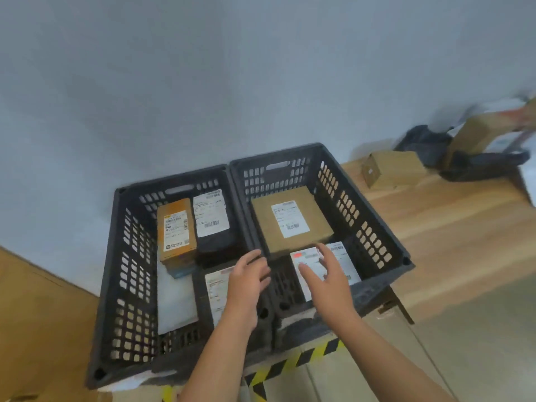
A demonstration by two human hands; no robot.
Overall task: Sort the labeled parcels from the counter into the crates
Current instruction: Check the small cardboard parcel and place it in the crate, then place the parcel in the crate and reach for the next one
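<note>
Fingers (309,272) relaxed — left hand (246,281), right hand (329,281) | slotted plastic crates (130,285) | rectangular cardboard parcel (291,220)

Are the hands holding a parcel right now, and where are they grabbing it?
No, nothing is held. The left hand and right hand hover open over the black crates.

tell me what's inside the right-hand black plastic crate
A flat brown cardboard box with a white label lies at the back; a white-labelled parcel lies in front, partly hidden by the right hand.
</note>
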